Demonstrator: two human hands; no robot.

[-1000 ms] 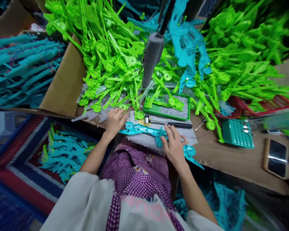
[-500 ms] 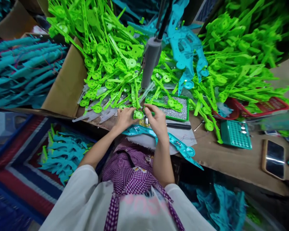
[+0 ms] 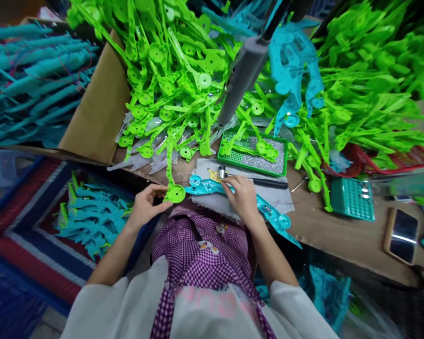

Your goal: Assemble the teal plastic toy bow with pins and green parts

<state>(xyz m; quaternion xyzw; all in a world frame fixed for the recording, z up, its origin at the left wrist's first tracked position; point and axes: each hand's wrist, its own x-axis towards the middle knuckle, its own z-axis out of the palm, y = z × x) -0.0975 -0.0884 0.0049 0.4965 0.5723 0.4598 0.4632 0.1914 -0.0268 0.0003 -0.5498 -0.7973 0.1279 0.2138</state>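
Observation:
My left hand (image 3: 146,205) pinches the round cupped end of a long green plastic part (image 3: 175,193), whose narrow arm points up toward the green pile. At the table's front edge lies a long blue plastic part (image 3: 273,217), slanting down to the right. My right hand (image 3: 243,197) is closed on its upper edge, thumb and fingers together. The blue part's left end almost meets the green disc; whether they touch I cannot tell. Just beyond the right fingers, a small hammer with a black handle (image 3: 270,183) rests on a white cloth (image 3: 207,167).
A grey electric screwdriver (image 3: 243,77) hangs above the table. Behind the cloth sits a green tray (image 3: 229,165) of small metal pieces. Green parts (image 3: 155,54) are heaped behind. A cardboard box (image 3: 95,101) stands left; a teal basket (image 3: 351,200) and phone (image 3: 403,235) lie right.
My left hand has moved left and toward me, with a green part's disc now in its fingers. My right hand has come down onto the blue part. The view has shifted slightly.

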